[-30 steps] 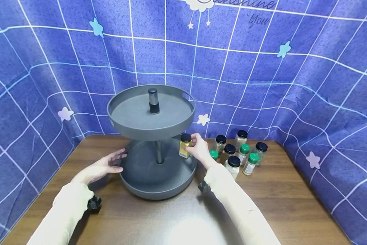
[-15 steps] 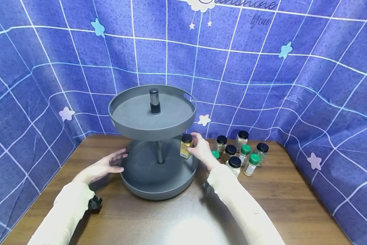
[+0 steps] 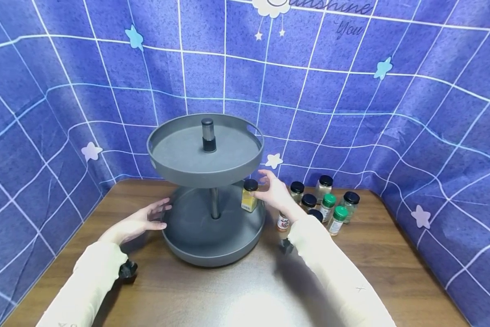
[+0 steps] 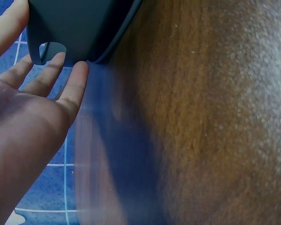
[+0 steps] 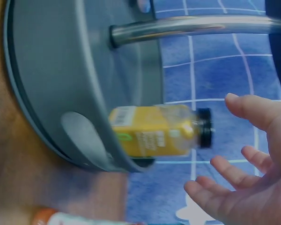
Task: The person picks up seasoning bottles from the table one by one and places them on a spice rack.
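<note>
1. As the head view looks down on a wooden table (image 3: 392, 268), a yellow spice jar (image 3: 248, 202) with a black cap stands upright inside the lower tray (image 3: 204, 240) of a grey two-tier stand, right of the metal post (image 3: 215, 202) and near the rim. The right hand (image 3: 276, 193) is just beside it, thumb and fingers apart. The left hand (image 3: 134, 223) reaches the opposite side of that tray, its fingers spread. The upper tray (image 3: 179, 156) sits above, crossed by the post's black-topped end. Right of the stand, black-lidded jars (image 3: 349, 204) and green-lidded shakers (image 3: 336, 221) cluster, some partly hidden by the right arm; a blue curtain (image 3: 298, 81) with grid lines and stars hangs behind.

2. Seen from the left wrist, the left hand is loose and unclosed, holding nothing. Its fingertips lie at the grey wall beside a handle cut-out (image 4: 55, 46) — one overlaps the opening; whether they touch, I cannot tell.

3. From the right wrist, where the scene appears turned sideways, the yellow spice jar is just inside the rim, near another oval cut-out (image 5: 84, 138). The right hand is spread and grips nothing — curtain shows between its digits and the black cap. An orange-ended container (image 5: 49, 216) is blurred at the lower edge.
</note>
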A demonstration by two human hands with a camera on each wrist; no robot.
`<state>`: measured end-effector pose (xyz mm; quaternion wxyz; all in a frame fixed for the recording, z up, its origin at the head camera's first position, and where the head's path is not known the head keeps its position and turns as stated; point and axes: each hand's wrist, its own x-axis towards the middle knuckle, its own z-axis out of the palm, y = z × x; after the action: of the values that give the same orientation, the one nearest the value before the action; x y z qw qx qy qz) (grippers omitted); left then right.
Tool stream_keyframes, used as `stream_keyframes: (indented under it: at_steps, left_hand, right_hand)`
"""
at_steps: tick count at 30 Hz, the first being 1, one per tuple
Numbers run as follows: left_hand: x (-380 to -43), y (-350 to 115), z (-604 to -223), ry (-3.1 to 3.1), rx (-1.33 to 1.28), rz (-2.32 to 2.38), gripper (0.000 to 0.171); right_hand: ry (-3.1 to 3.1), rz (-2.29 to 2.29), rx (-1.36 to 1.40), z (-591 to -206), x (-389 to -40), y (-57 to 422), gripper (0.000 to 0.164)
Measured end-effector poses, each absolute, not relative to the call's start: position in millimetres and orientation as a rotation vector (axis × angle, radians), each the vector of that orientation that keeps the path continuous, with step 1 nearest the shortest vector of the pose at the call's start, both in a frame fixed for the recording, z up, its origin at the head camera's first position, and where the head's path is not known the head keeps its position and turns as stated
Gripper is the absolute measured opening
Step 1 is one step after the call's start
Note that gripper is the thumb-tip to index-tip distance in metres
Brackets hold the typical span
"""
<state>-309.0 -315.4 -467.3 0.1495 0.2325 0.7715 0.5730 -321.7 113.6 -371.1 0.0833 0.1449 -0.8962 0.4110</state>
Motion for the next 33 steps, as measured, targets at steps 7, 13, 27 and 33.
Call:
stream_keyframes:
  at_steps: [7,13,27,33]
  left_hand:
    - [-310.9,-313.3,-462.3,2.274,0.680,1.601,0.087]
    - [-313.1,-314.0,-462.8,2.293,0.660,1.599,0.089]
    - [-307.8,-317.4,-466.9,2.314,0.630,1.605,0.091]
    - [-306.5,-319.1,-468.7,2.301,0.650,1.627,0.091]
  right_hand:
    - [-2.682,1.242,0.458,-345.2,-317.9,130.3,0.068]
    - [-2.626,1.305,0.515,-326.9,-309.2,143.5,0.070]
    - [-2.651,1.255,0.480,-301.9,-289.5,184.2,0.063]
    - [-2.636,1.253,0.510,-300.2,-280.6,203.2,0.060]
